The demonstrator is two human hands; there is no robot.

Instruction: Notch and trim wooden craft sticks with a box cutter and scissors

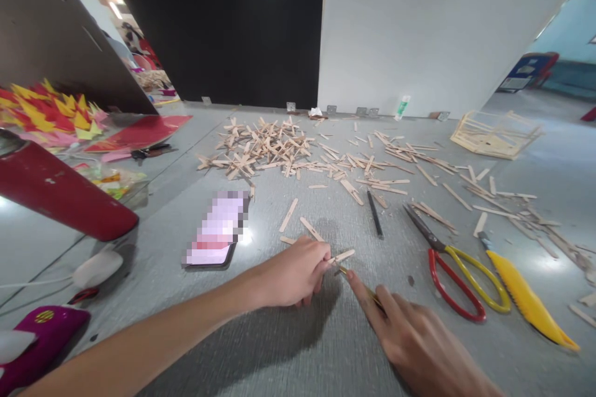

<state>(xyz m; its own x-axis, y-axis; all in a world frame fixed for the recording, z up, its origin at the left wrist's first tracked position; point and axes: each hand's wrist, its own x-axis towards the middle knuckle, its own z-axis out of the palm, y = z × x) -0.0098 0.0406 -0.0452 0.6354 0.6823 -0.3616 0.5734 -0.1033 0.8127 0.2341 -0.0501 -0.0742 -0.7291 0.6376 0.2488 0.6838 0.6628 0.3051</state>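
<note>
My left hand [305,270] is closed in a pinch around a short wooden craft stick [344,255], whose end sticks out to the right. In my right hand [410,329] is a slim yellowish tool with a metal tip [343,270], mostly covered by the fingers. The index finger lies along this tool, and its tip meets the stick beside my left fingertips. Loose craft sticks [288,215] lie just beyond my left hand. Further off is a heap of sticks joined into star-like shapes [265,146].
Scissors [459,279], a yellow utility knife [526,298] and a black pen-like rod [375,214] lie at right. A phone [216,229], red cylinder [65,189] and purple glue-gun-like object [51,335] are at left. A stick frame [493,136] stands far right, before a grey panel [410,25].
</note>
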